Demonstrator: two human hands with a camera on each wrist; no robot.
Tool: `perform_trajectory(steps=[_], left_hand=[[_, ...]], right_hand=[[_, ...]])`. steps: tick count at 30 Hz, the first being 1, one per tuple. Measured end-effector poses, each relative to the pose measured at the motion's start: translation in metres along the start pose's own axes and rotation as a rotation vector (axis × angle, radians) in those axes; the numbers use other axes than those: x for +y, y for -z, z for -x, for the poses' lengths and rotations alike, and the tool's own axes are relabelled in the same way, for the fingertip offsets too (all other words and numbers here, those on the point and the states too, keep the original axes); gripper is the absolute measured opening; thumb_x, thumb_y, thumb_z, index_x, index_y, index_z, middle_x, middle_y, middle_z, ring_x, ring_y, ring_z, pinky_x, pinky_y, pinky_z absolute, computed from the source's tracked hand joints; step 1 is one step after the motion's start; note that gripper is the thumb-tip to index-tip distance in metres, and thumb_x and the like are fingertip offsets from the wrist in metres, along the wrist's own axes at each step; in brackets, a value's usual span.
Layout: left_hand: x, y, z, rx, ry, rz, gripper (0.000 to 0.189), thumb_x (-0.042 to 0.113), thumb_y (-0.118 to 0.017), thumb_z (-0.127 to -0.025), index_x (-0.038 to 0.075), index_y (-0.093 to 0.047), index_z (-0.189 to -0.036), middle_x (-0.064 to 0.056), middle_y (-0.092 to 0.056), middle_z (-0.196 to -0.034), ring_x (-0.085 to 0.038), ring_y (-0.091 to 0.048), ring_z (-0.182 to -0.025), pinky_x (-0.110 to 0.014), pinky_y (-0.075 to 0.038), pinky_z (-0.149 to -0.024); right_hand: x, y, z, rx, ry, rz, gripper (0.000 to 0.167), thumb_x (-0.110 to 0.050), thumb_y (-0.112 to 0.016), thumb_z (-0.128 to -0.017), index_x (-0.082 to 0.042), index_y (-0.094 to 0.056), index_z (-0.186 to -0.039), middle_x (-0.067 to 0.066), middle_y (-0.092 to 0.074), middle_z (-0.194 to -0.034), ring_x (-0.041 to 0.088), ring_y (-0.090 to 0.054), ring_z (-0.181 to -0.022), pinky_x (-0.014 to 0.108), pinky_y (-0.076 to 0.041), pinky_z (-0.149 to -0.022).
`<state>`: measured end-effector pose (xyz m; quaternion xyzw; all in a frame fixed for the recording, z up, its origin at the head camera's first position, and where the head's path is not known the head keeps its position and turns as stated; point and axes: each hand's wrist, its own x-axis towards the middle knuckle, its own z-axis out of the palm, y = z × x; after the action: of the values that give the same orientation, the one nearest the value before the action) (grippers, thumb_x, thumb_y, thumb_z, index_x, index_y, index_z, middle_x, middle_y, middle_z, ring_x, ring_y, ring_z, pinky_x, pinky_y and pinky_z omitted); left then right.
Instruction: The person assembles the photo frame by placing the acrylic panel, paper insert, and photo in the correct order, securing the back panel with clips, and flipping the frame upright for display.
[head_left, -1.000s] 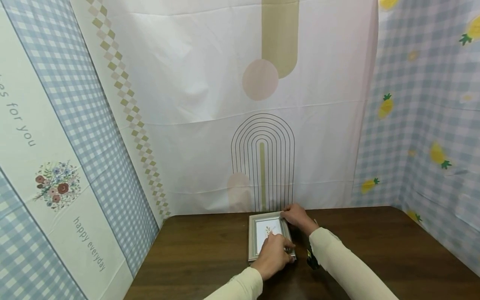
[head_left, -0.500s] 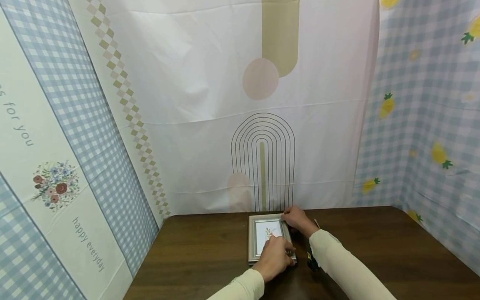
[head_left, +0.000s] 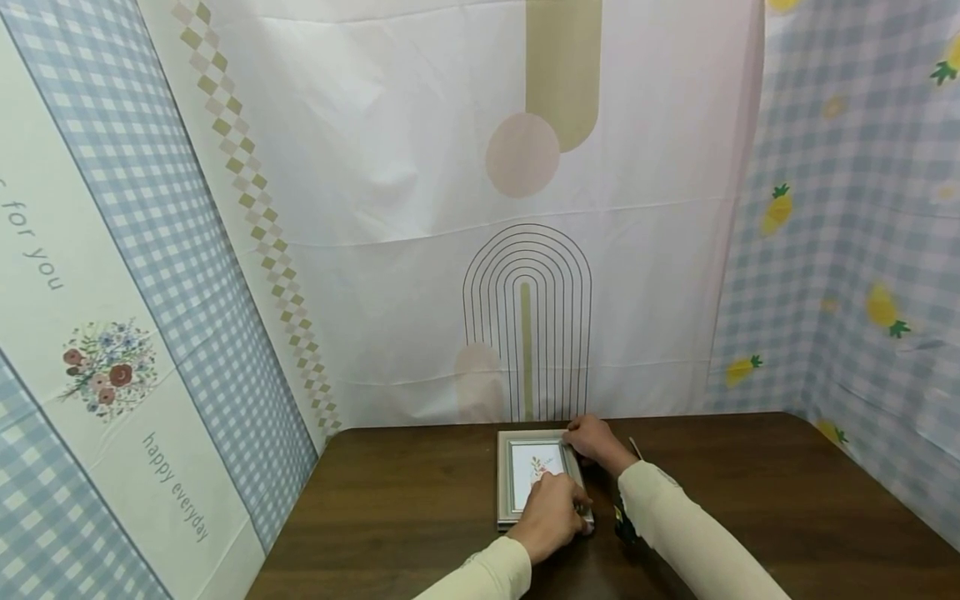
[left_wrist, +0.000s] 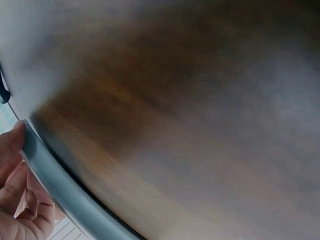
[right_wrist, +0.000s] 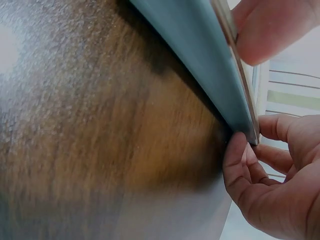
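Note:
A picture frame (head_left: pixel 504 479) with a pale border and a floral print on white lies face up on the brown table. My left hand (head_left: pixel 549 515) reaches across its lower right part, covering some of the print, and grips the near right corner with curled fingers. At the far right corner my right hand (head_left: pixel 592 437) pinches the frame. In the right wrist view, the right hand (right_wrist: pixel 280 172) has thumb and fingertips around the corner, and the frame's grey side (right_wrist: pixel 200 50) runs up from it. The left wrist view shows fingers (left_wrist: pixel 12 142) on the frame's long side (left_wrist: pixel 65 185).
A dark item with yellow marks (head_left: pixel 622 523) shows beside the right sleeve, partly hidden by it. The wooden table (head_left: pixel 397 500) ends at a white patterned cloth (head_left: pixel 397 333) behind. Checked cloths (head_left: pixel 862 250) hang at both sides.
The picture frame has shifted slightly nearer me, and both hands have moved with it, keeping their hold. The head view has turned a little.

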<state>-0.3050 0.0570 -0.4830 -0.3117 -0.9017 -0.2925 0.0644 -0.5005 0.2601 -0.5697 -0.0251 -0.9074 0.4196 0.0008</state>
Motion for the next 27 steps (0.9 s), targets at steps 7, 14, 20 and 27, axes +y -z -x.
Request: perform_trajectory(steps=[7, 14, 20, 27], left_hand=[[0.001, 0.001, -0.001, -0.014, 0.004, -0.009, 0.027, 0.01, -0.103, -0.075, 0.015, -0.092, -0.099, 0.009, -0.087, -0.094, 0.0, -0.076, -0.087, -0.016, -0.063, -0.077], [-0.001, 0.001, -0.002, -0.019, 0.033, -0.014, 0.027, 0.01, -0.103, -0.075, 0.017, -0.093, -0.099, 0.01, -0.087, -0.094, -0.004, -0.077, -0.089, -0.02, -0.064, -0.079], [-0.003, 0.002, -0.004, -0.03, 0.061, -0.01, 0.028, 0.01, -0.103, -0.075, 0.017, -0.093, -0.1, 0.008, -0.088, -0.096, -0.006, -0.078, -0.091, -0.023, -0.065, -0.081], [-0.002, 0.007, -0.006, -0.077, 0.046, 0.039, 0.025, 0.012, -0.1, -0.078, 0.013, -0.091, -0.102, 0.006, -0.087, -0.095, -0.002, -0.073, -0.085, -0.019, -0.062, -0.075]], right_hand=[[0.0, 0.0, 0.001, -0.005, 0.004, 0.001, 0.016, -0.015, -0.073, -0.089, -0.005, -0.082, -0.097, 0.01, -0.076, -0.1, 0.024, -0.07, -0.069, 0.036, -0.066, -0.048], [-0.009, -0.002, 0.005, -0.01, 0.0, 0.023, 0.016, -0.014, -0.073, -0.09, -0.003, -0.082, -0.099, 0.012, -0.075, -0.101, 0.025, -0.071, -0.069, 0.035, -0.066, -0.048], [-0.012, -0.006, 0.001, -0.015, -0.007, 0.048, 0.008, -0.011, -0.072, -0.089, -0.006, -0.078, -0.088, 0.01, -0.072, -0.094, 0.024, -0.07, -0.067, 0.034, -0.065, -0.047], [-0.012, 0.001, 0.01, -0.034, 0.046, 0.083, 0.022, -0.015, -0.068, -0.089, -0.017, -0.055, -0.071, -0.002, -0.049, -0.068, 0.019, -0.06, -0.057, 0.033, -0.063, -0.047]])
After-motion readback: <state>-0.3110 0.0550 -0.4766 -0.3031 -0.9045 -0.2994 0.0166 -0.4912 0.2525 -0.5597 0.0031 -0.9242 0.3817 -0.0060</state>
